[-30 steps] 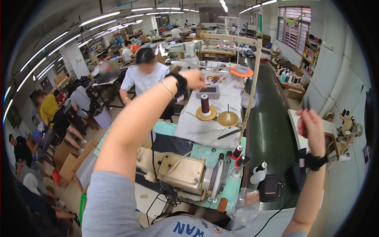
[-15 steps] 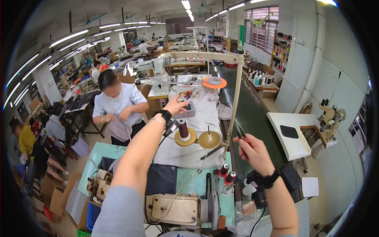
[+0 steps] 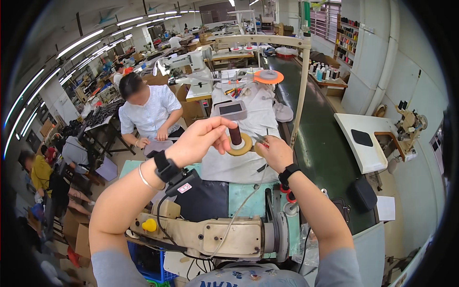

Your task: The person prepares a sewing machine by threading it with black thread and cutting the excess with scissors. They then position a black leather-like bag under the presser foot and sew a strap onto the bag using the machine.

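My left hand point(image 3: 203, 138) is raised over the sewing machine, beside a dark maroon thread spool point(image 3: 234, 136) standing on a yellow-brown disc point(image 3: 240, 149). Its fingers are curled and closed, the index finger near the spool's top. Whatever may be between them is hidden. Right of the spool, my right hand point(image 3: 278, 154) grips a small pointed metal tool point(image 3: 261, 139) with a red part, its tip toward the spool. I cannot make out its exact kind. A clear plastic box point(image 3: 231, 116) with a dark rectangle in it lies beyond, on the pale cloth point(image 3: 260, 107).
Below my arms lies a cream sewing machine point(image 3: 229, 237). A pale frame post point(image 3: 302, 91) rises right of the cloth, by a long dark green surface point(image 3: 318, 138). A co-worker point(image 3: 150, 107) is at the left. An orange disc point(image 3: 268, 76) lies farther back.
My left hand has come back from the plastic box to the spool. My right hand, with the pointed tool, has moved left toward it. The view has shifted.
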A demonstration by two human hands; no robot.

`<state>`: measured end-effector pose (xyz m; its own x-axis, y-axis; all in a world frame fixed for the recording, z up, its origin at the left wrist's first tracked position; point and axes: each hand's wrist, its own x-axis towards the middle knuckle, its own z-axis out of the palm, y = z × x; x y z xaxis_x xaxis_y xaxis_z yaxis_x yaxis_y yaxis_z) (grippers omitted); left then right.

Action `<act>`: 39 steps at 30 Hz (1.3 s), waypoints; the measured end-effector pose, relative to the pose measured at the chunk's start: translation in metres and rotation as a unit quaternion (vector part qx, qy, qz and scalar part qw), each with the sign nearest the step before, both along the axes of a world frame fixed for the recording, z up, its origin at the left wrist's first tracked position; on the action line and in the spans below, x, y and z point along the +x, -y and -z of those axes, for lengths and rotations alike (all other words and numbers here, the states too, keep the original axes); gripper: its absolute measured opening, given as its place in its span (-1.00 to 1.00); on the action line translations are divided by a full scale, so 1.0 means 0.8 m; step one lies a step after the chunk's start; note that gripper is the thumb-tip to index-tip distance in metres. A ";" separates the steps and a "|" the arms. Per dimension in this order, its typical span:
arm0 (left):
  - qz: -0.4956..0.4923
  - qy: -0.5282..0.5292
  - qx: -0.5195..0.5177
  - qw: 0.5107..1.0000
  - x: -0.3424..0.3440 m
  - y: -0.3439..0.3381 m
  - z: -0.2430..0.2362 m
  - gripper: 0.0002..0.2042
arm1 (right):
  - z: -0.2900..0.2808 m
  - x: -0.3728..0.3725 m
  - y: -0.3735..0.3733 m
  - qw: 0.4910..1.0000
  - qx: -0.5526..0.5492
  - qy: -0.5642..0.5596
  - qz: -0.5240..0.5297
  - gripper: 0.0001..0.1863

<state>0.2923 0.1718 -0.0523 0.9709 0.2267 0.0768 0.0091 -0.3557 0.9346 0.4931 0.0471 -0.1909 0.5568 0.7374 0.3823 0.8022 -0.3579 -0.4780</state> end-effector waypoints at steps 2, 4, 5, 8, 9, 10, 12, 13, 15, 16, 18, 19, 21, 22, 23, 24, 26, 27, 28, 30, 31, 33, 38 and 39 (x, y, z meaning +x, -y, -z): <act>-0.017 -0.001 0.006 1.000 -0.015 0.001 0.004 -0.71 | 0.022 0.002 -0.013 0.997 -0.022 0.068 -0.002 -0.69; -0.049 0.010 0.022 0.999 -0.029 -0.001 0.006 -0.73 | 0.035 0.004 -0.027 0.994 -0.022 0.104 -0.018 -0.71; -0.061 -0.001 0.009 0.998 -0.035 0.001 0.009 -0.72 | 0.041 0.005 -0.032 0.992 -0.022 0.122 -0.025 -0.71; -0.098 -0.023 -0.021 0.995 -0.052 0.008 0.013 -0.69 | 0.058 0.011 -0.058 0.992 -0.005 0.122 -0.034 -0.76; -0.099 -0.028 -0.013 0.995 -0.057 0.011 0.016 -0.69 | 0.064 0.009 -0.064 0.993 -0.016 0.112 -0.039 -0.75; -0.100 -0.033 -0.006 0.994 -0.062 0.013 0.017 -0.69 | 0.070 0.010 -0.073 0.992 -0.022 0.118 -0.041 -0.79; -0.106 -0.040 0.005 0.994 -0.071 0.021 0.018 -0.69 | 0.073 0.009 -0.090 0.992 -0.031 0.113 -0.038 -0.80; -0.112 -0.044 0.003 0.993 -0.074 0.026 0.017 -0.69 | 0.072 0.007 -0.097 0.992 -0.036 0.113 -0.038 -0.81; -0.123 -0.051 0.000 0.991 -0.080 0.035 0.016 -0.70 | 0.073 0.005 -0.107 0.989 -0.036 0.139 -0.042 -0.86; -0.126 -0.054 0.010 0.990 -0.082 0.036 0.015 -0.70 | 0.075 0.007 -0.110 0.987 -0.028 0.148 -0.046 -0.89; -0.134 -0.050 0.009 0.990 -0.083 0.039 0.012 -0.70 | 0.076 0.011 -0.118 0.986 -0.013 0.157 -0.052 -0.89; -0.137 -0.048 0.009 0.989 -0.084 0.041 0.010 -0.70 | 0.077 0.013 -0.121 0.987 -0.012 0.152 -0.058 -0.89; -0.140 -0.042 0.010 0.989 -0.085 0.044 0.007 -0.70 | 0.079 0.015 -0.124 0.988 -0.011 0.140 -0.069 -0.88; -0.140 -0.040 0.010 0.989 -0.086 0.045 0.005 -0.70 | 0.080 0.014 -0.127 0.987 -0.020 0.143 -0.066 -0.88; -0.145 -0.042 0.012 0.989 -0.086 0.047 0.004 -0.70 | 0.081 0.014 -0.129 0.987 -0.029 0.147 -0.062 -0.87; -0.148 -0.045 0.014 0.988 -0.086 0.048 0.004 -0.70 | 0.081 0.012 -0.130 0.986 -0.038 0.151 -0.057 -0.87; -0.151 -0.048 0.017 0.987 -0.087 0.050 0.003 -0.70 | 0.080 0.011 -0.131 0.985 -0.051 0.157 -0.053 -0.87; -0.151 -0.049 0.016 0.987 -0.088 0.049 0.004 -0.70 | 0.080 0.010 -0.130 0.984 -0.059 0.160 -0.050 -0.87; -0.151 -0.050 0.015 0.987 -0.088 0.049 0.005 -0.70 | 0.080 0.010 -0.130 0.983 -0.062 0.162 -0.052 -0.87; -0.155 -0.053 0.006 0.986 -0.087 0.052 0.005 -0.70 | 0.079 0.009 -0.131 0.982 -0.065 0.167 -0.054 -0.87; -0.157 -0.055 0.003 0.986 -0.087 0.054 0.004 -0.70 | 0.079 0.009 -0.132 0.982 -0.064 0.168 -0.054 -0.87; -0.158 -0.060 0.006 0.986 -0.086 0.055 0.004 -0.68 | 0.078 0.008 -0.136 0.982 -0.064 0.171 -0.054 -0.87; -0.159 -0.066 0.002 0.985 -0.088 0.058 0.001 -0.70 | 0.084 0.013 -0.144 0.985 -0.087 0.127 -0.078 -0.87; -0.158 -0.065 -0.002 0.985 -0.090 0.058 0.002 -0.70 | 0.082 0.012 -0.142 0.987 -0.087 0.112 -0.080 -0.87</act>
<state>0.2206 0.1258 -0.0541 0.8531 0.5198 -0.0453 0.2391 -0.3123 0.9194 0.5026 0.1606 -0.2569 0.3441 0.8739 0.3433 0.9335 -0.2793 -0.2249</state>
